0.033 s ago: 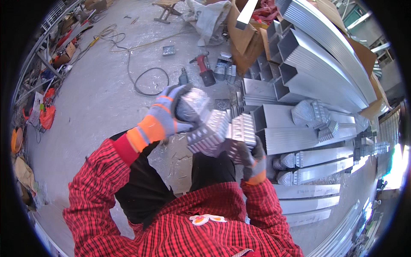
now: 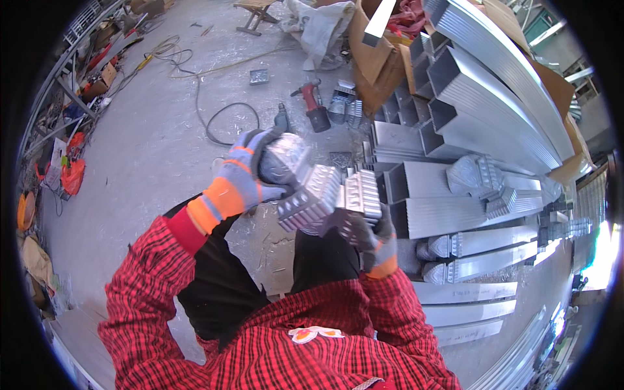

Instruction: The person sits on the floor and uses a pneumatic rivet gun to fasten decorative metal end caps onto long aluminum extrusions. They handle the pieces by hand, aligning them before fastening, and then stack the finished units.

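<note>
My left hand (image 2: 239,175), in a grey-blue and orange glove, is closed around a silver metal post cap (image 2: 315,192) with a rounded, patterned top and a ribbed square base. Its fingers wrap the rounded end. My right hand (image 2: 378,244), in a dark grey and orange glove, grips a second silver ribbed square piece (image 2: 363,195) from below and the right. Both pieces are held above my knees, side by side with their ribbed parts close together. Motion blur hides whether they touch. The right fingertips are partly covered by the piece.
Ribbed silver square tubes (image 2: 481,97) are stacked at the right, with another ornate cap (image 2: 468,174) lying on them. Two narrow capped posts (image 2: 494,237) lie nearer. Ahead on the floor are a red cordless tool (image 2: 312,107), a cable (image 2: 211,123) and a cardboard box (image 2: 374,78).
Both hands and the silver pieces have shifted slightly to the left. Each hand keeps its hold.
</note>
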`<action>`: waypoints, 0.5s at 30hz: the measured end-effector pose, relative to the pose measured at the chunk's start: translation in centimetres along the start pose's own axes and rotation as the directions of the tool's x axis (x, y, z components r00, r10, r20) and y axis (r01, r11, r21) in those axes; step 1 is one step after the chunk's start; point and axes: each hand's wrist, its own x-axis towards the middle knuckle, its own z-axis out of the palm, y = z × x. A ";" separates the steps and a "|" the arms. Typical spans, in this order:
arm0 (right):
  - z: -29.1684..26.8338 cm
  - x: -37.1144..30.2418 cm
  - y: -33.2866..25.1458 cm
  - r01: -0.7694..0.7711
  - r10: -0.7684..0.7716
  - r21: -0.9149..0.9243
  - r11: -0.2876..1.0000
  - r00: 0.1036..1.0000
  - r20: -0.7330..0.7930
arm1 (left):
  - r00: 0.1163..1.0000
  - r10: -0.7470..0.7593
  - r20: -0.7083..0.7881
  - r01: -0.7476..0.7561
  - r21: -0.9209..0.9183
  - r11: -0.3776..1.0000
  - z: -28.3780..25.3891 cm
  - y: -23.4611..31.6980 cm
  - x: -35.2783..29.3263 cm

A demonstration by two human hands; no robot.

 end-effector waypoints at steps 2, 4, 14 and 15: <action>3.2 3.0 2.0 -0.047 0.050 -0.028 0.998 0.994 0.101 | 0.995 -0.070 -0.069 0.070 -0.006 0.998 -2.2 -1.8 -1.3; 3.9 5.9 3.4 -0.138 0.158 -0.124 0.983 0.971 0.177 | 0.982 -0.078 -0.170 0.080 0.002 0.997 -2.2 -3.9 -2.5; 11.3 14.4 12.1 -0.307 0.305 -0.007 0.952 0.946 0.108 | 0.922 -0.307 -0.237 0.358 0.220 0.907 -4.3 -8.9 -2.6; 12.1 14.9 13.0 -0.315 0.307 0.051 0.948 0.944 0.119 | 0.921 -0.294 -0.257 0.353 0.230 0.907 -5.1 -8.8 -2.5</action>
